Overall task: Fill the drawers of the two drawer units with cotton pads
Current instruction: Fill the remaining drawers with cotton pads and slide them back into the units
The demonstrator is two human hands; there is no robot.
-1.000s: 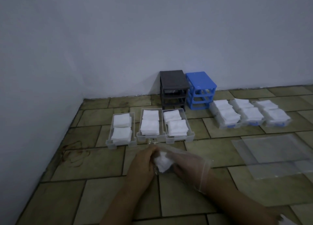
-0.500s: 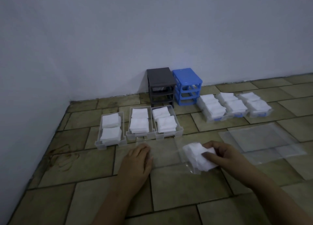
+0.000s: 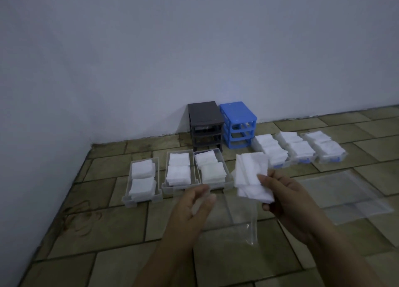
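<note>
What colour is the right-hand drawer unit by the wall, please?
Blue, clearest in the head view.

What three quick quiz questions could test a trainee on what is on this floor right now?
1. True or false: the right hand holds a stack of cotton pads.
2. How many frames stand against the wall?
3. Which frame is nearer the corner: A dark grey frame, B blue frame?

Key: 1 true; 2 two; 3 A.
</note>
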